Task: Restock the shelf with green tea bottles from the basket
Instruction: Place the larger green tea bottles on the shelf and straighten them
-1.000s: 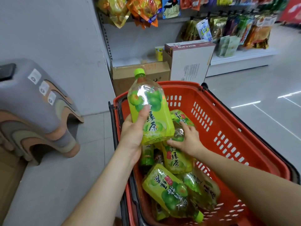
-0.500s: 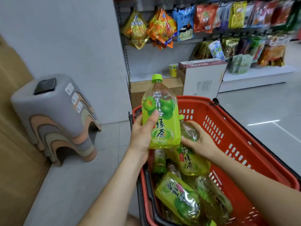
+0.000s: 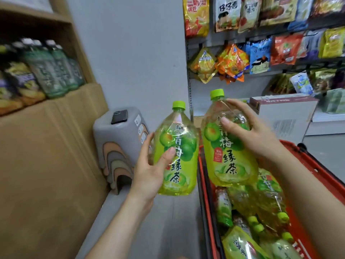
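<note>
My left hand (image 3: 149,171) grips a large green tea bottle (image 3: 177,156) upright, left of the red basket (image 3: 317,171). My right hand (image 3: 252,131) holds a second green tea bottle (image 3: 224,156) upright above the basket's left rim. Both have green caps and green plum labels. Several more green tea bottles (image 3: 261,212) lie in the basket below. The wooden shelf (image 3: 46,143) stands at the left, with a row of other bottles (image 3: 46,71) on its upper level.
A grey stool (image 3: 119,143) with a black phone (image 3: 119,116) on top stands against the white wall between the shelf and the basket. Snack bags (image 3: 233,60) hang on a rack at the upper right, with a white carton (image 3: 283,113) below.
My right hand has lifted a second bottle out of the basket. Both bottles have risen, and the view has swung left and up, bringing the wooden shelf into sight.
</note>
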`<state>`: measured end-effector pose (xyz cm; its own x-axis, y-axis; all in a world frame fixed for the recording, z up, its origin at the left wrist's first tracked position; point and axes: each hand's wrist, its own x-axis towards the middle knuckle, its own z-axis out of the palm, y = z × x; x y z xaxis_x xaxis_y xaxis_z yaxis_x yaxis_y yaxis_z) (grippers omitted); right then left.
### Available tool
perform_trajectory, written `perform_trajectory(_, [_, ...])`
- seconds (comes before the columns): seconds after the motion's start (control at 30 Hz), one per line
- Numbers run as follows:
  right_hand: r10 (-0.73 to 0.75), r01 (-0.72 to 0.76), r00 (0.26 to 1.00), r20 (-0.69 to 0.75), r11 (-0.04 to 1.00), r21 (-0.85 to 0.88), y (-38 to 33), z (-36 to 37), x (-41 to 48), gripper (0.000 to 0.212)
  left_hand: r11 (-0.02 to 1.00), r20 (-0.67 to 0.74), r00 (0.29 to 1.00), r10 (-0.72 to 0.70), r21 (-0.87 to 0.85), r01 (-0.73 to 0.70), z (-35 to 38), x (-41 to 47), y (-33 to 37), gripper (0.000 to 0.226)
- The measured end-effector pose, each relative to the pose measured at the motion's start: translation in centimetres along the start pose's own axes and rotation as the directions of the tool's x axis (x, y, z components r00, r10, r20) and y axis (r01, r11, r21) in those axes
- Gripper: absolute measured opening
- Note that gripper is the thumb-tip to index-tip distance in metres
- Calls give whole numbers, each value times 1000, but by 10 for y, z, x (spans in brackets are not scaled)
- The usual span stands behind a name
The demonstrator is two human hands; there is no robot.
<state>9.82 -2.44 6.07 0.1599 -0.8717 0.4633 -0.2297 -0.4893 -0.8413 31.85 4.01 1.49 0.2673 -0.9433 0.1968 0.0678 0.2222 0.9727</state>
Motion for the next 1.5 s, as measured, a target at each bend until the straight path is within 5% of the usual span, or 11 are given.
perform_trajectory(0.23, [-78, 15, 980, 184, 947, 320, -63, 95, 25, 42, 990, -198, 978, 63, 134, -36, -97, -29, 71, 46])
perform_trajectory(0.4, [-193, -15, 930, 313, 831, 556, -126, 175, 26, 49, 974, -419, 895, 154, 215, -67, -164, -61, 125, 27])
perform_trajectory(0.67, [-358, -54, 852, 381, 664, 746, -211, 293, 13, 84, 936, -611, 732, 302, 337, -105, -272, -115, 209, 37])
perform_trajectory(0.83, [-425, -81, 821, 381, 574, 815, -262, 356, -9, 51, 909, -673, 653, 347, 413, -58, -344, -140, 245, 53])
perform_trajectory(1.0, [-473, -44, 804, 359, 556, 830, -304, 407, -30, 46, 901, -732, 593, 335, 432, 25, -404, -152, 256, 76])
perform_trajectory(1.13, [-499, -48, 793, 349, 519, 853, -329, 443, -43, 60, 962, -752, 619, 227, 273, -21, -440, -158, 257, 87])
perform_trajectory(1.27, [-513, -79, 767, 386, 521, 850, -348, 476, -55, 59, 972, -707, 686, 173, 237, -1, -473, -166, 253, 28])
perform_trajectory(1.5, [-549, -131, 704, 451, 523, 842, -356, 522, -85, 53, 858, -714, 635, 295, 490, 153, -493, -182, 258, 55])
